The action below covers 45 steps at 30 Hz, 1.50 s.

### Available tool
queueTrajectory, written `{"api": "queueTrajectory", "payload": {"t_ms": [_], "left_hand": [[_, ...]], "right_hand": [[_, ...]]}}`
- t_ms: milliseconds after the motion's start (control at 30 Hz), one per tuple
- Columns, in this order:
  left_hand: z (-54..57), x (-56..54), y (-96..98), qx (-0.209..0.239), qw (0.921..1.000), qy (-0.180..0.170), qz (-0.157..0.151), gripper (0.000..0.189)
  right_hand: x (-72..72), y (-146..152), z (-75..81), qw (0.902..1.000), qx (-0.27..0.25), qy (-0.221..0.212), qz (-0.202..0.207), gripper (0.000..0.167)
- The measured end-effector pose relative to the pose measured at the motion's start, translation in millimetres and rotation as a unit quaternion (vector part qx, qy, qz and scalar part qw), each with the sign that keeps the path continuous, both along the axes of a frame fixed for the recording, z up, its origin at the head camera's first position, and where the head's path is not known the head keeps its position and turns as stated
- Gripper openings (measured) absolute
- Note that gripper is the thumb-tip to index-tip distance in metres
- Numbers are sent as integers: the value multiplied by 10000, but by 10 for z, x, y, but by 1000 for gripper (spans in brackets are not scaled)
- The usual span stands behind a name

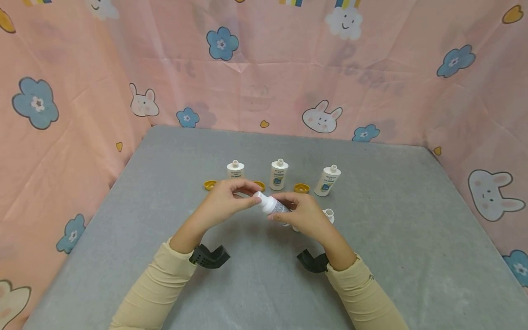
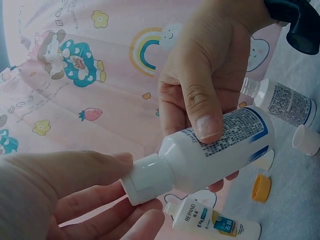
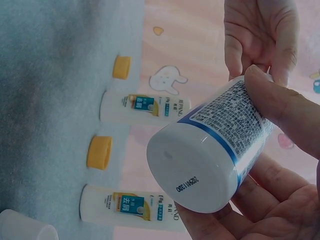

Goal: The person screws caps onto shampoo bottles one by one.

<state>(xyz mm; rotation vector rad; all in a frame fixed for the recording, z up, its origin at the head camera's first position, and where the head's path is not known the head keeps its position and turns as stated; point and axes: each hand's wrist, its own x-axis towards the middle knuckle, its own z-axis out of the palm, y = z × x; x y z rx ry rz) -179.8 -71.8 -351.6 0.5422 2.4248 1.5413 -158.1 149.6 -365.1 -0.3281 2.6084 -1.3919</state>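
Observation:
Between both hands is a tilted white plastic bottle (image 2: 220, 150) with a white cap (image 2: 147, 179) on its neck. My left hand (image 1: 226, 200) pinches this cap between thumb and fingers. My right hand (image 1: 305, 214) grips the bottle's body, its thumb on the printed label. The flat base, with a stamped date, faces the camera in the right wrist view. Just beyond the right hand stands a capless white bottle (image 2: 291, 103), partly hidden in the head view. Beside that one is a loose white cap (image 2: 306, 140).
Three capless cream bottles stand in a row farther back: a left one (image 1: 235, 168), a middle one (image 1: 279, 175) and a right one (image 1: 327, 181). Yellow caps (image 1: 301, 188) lie among them on the grey table (image 1: 136, 215). A pink printed cloth (image 1: 264, 78) hangs around the table.

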Motion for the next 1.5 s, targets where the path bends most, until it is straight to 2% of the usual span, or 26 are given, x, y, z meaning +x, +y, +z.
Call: {"api": "queueTrajectory", "payload": {"t_ms": [167,367,800,1300,1500], "left_hand": [[10,8,-3,47,10000,-33,-40,32],[11,0,-4,231,9996,-147,91,36],[11,8,3,14,9996,-196,210,26],[11,11,4,-6,10000,-69,24,28],[18,13,-6,195,9997,-34,-155,35]], "right_hand": [[-5,-1,-7,10000,-26,26,26,42],[-6,1,-10,10000,-71,-11,-3,42],[-1,2,0,10000,-21,-32,4,42],[3,-1,-1,10000,-56,-67,13,42],[-5,2,-7,10000,-60,-63,7,41]]}}
